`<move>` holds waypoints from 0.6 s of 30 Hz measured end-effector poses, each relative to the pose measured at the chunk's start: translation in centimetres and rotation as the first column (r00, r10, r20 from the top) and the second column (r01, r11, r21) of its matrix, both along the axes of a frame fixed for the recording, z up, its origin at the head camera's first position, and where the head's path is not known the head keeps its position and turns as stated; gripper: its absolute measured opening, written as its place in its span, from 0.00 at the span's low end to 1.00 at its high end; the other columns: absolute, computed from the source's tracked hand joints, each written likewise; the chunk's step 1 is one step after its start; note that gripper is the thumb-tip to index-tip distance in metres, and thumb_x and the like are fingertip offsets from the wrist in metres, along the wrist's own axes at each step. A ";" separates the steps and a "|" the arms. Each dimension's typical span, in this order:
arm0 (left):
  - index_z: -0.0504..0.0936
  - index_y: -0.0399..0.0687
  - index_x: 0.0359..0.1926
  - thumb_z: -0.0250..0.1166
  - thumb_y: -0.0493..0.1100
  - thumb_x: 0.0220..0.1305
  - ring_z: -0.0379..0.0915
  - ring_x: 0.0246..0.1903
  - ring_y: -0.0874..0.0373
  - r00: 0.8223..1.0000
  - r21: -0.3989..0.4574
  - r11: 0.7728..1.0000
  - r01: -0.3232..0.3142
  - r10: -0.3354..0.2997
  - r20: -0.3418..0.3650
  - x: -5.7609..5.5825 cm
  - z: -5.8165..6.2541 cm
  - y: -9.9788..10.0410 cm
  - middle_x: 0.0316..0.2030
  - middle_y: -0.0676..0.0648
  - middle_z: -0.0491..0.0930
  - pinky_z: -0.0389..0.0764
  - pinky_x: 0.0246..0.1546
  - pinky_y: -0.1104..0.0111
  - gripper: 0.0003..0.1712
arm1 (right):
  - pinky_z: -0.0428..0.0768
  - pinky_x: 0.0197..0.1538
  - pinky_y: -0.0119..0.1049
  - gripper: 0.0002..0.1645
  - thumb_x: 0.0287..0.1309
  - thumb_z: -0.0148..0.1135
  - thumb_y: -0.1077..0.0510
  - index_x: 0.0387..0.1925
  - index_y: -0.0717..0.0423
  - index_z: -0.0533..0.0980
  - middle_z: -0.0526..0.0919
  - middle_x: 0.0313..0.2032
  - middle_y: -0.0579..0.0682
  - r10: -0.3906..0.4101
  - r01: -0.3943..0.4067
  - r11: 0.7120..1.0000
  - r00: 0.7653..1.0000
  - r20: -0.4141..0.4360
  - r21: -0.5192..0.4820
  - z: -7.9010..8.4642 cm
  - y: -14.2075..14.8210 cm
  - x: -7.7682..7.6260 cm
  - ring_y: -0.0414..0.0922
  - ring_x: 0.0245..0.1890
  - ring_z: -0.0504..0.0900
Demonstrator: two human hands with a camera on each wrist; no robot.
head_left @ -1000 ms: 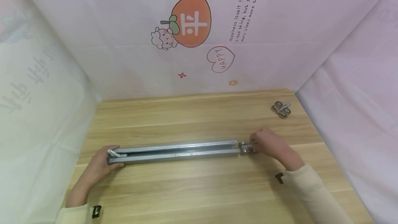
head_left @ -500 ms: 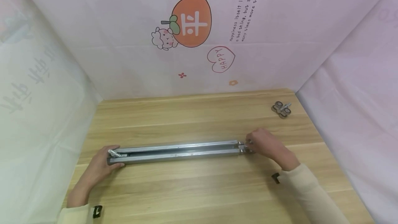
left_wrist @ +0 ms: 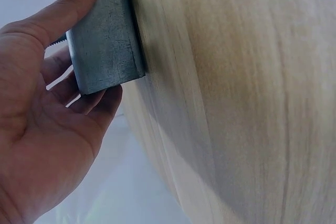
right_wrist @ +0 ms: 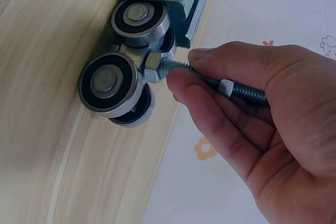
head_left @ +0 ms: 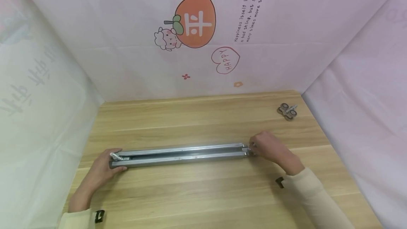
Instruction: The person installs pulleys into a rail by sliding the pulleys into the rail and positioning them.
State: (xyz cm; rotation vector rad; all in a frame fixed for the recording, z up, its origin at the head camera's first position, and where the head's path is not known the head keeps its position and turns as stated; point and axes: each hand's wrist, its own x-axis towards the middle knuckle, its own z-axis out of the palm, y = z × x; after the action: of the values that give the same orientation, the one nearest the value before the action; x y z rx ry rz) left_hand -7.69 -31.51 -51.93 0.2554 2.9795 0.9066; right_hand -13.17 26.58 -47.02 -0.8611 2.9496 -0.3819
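A grey metal channel rail (head_left: 187, 153) lies lengthwise on the table, its slot facing up. My left hand (head_left: 101, 170) grips its left end, thumb on one side and fingers on the other, as the left wrist view shows. A threaded bolt (head_left: 115, 156) sticks up from the slot there. At the other end my right hand (head_left: 270, 149) pinches the threaded bolt (right_wrist: 178, 66) of a roller trolley (right_wrist: 107, 83) between thumb and fingers. In the right wrist view its front wheels (right_wrist: 139, 19) sit at the rail's mouth, while the rear ones are outside.
Another roller trolley (head_left: 287, 111) lies at the table's back right. White printed cloth (head_left: 143, 70) walls the wooden table (head_left: 190, 193) at the back and both sides.
My right hand has moved left, carrying the trolley from just outside the rail's right end until its front part enters. The left hand and rail have stayed put.
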 end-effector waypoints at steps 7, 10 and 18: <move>0.71 0.28 0.61 0.77 0.42 0.44 0.66 0.56 0.27 1.000 -0.009 1.000 -0.003 0.003 0.006 -0.1 0.0 0.0 0.57 0.24 0.72 0.67 0.59 0.36 0.43 | 0.69 0.16 0.26 0.16 0.52 0.63 0.63 0.14 0.44 0.73 0.68 0.12 0.33 -0.018 0.018 1.000 0.999 0.029 0.001 0.1 -0.4 0.1 0.31 0.13 0.64; 0.71 0.28 0.61 0.77 0.42 0.44 0.66 0.57 0.27 1.000 -0.011 1.000 -0.004 0.004 0.009 -0.1 0.0 0.0 0.57 0.24 0.72 0.67 0.60 0.36 0.43 | 0.69 0.16 0.26 0.15 0.52 0.63 0.62 0.15 0.44 0.75 0.68 0.12 0.32 -0.025 0.025 1.000 0.999 0.036 0.005 0.2 -0.6 0.2 0.31 0.13 0.64; 0.71 0.28 0.61 0.77 0.41 0.44 0.66 0.56 0.27 1.000 -0.009 1.000 -0.001 0.001 0.004 -0.1 0.0 0.0 0.57 0.24 0.72 0.67 0.59 0.36 0.43 | 0.73 0.18 0.25 0.09 0.53 0.65 0.61 0.20 0.47 0.80 0.72 0.15 0.32 -0.023 0.024 1.000 0.999 0.043 -0.013 0.1 -1.0 0.2 0.31 0.13 0.67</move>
State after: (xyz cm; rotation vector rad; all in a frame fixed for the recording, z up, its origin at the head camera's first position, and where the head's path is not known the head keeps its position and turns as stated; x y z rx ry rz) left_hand -7.83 -31.46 -51.94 0.2515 2.9790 0.8929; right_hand -13.02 25.57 -46.89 -0.8096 2.9240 -0.4158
